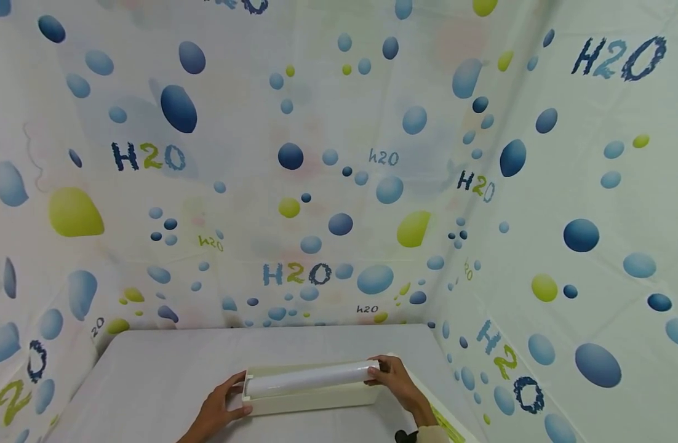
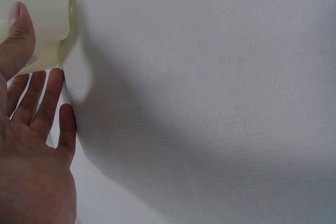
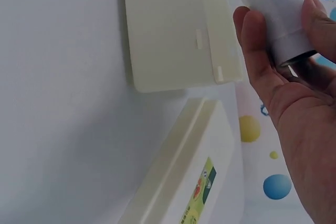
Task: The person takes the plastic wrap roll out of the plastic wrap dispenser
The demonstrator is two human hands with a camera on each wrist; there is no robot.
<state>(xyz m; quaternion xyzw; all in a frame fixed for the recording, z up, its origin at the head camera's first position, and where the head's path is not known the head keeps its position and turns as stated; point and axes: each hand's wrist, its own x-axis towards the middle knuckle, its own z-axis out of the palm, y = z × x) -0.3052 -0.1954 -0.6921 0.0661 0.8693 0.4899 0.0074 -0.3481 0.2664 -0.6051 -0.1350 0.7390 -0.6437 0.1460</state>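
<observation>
A long cream plastic box [image 1: 311, 403], a wrap dispenser by its look, lies across the white table with its inside showing. My left hand [image 1: 219, 409] grips its left end, thumb at the front corner and fingers behind; in the left wrist view the thumb [image 2: 21, 38] lies against the box [image 2: 37, 3]. The shiny white roll of plastic wrap [image 1: 311, 377] has its left end inside the box. My right hand [image 1: 397, 381] pinches the roll's right end, which sits higher, above the box rim. The right wrist view shows the hollow core end of the roll [image 3: 286, 30] between thumb and fingers.
A cream lid [image 3: 210, 140] with a green-and-yellow fruit label lies right of the box, partly behind the right forearm in the head view. The white table [image 1: 173, 351] meets walls of fabric [image 1: 250, 215] printed with blue and green drops at the back and sides.
</observation>
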